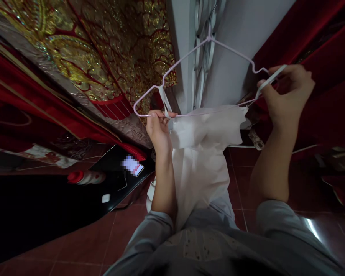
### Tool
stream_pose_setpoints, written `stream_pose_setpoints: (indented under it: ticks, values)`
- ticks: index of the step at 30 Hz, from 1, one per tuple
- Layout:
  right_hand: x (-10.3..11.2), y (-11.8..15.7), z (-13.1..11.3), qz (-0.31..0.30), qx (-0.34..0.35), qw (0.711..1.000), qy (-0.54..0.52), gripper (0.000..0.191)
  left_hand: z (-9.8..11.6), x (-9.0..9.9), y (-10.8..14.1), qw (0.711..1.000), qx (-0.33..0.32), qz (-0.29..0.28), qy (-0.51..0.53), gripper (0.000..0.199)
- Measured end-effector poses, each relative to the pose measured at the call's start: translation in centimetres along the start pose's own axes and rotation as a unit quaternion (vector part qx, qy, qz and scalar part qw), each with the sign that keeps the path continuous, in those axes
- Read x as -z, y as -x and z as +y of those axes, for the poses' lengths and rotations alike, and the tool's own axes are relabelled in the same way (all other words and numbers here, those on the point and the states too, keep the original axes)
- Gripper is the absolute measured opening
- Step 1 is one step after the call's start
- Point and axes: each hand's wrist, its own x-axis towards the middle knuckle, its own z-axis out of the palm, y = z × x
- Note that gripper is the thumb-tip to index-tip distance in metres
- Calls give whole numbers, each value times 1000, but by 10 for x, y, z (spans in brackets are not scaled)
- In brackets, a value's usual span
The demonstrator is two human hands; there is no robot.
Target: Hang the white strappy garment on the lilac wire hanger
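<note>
Black table (31, 214) lies down and left of the left fingers, bearing a bottle (93, 177) and, nearer them, a phone (138, 170). Gold cloth (117, 46) hangs up and left of those fingers. The left hand (159, 132) is closed on the hanger's (209, 38) lower bar, a strap (164, 100) at its fingertips. Between both hands' fingers and below hangs the white garment (207, 134). Another strap (271, 81) stretches across the right hand's (290, 97) bent thumb and forefinger; whether they grip the hanger, I cannot tell. Red cloth (324, 50) is beyond them.
</note>
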Motion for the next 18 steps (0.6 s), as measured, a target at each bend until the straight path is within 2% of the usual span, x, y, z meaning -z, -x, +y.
stream_pose_setpoints:
  ticks: [2, 5, 9, 12, 15, 18]
  values:
    - [1, -7, -18, -31, 8, 999, 33, 41, -1, 1, -1, 1000, -6, -5, 3, 45]
    - [-1, -15, -33, -55, 10, 998, 19, 39, -2, 5, -6, 1000, -12, -8, -12, 45]
    - [-8, -22, -35, -67, -9, 997, -46, 44, -3, 10, -10, 1000, -16, -14, -6, 43]
    - [-12, -25, -33, -79, -5, 995, -62, 47, -4, 7, -7, 1000, 5, -3, -10, 42]
    - [-13, -24, -38, -55, 48, 997, -31, 46, -3, 2, -3, 999, 39, 9, -27, 43]
    - [-16, -12, -52, 20, 136, 990, -39, 45, 0, -1, 0, 998, 51, 11, -30, 45]
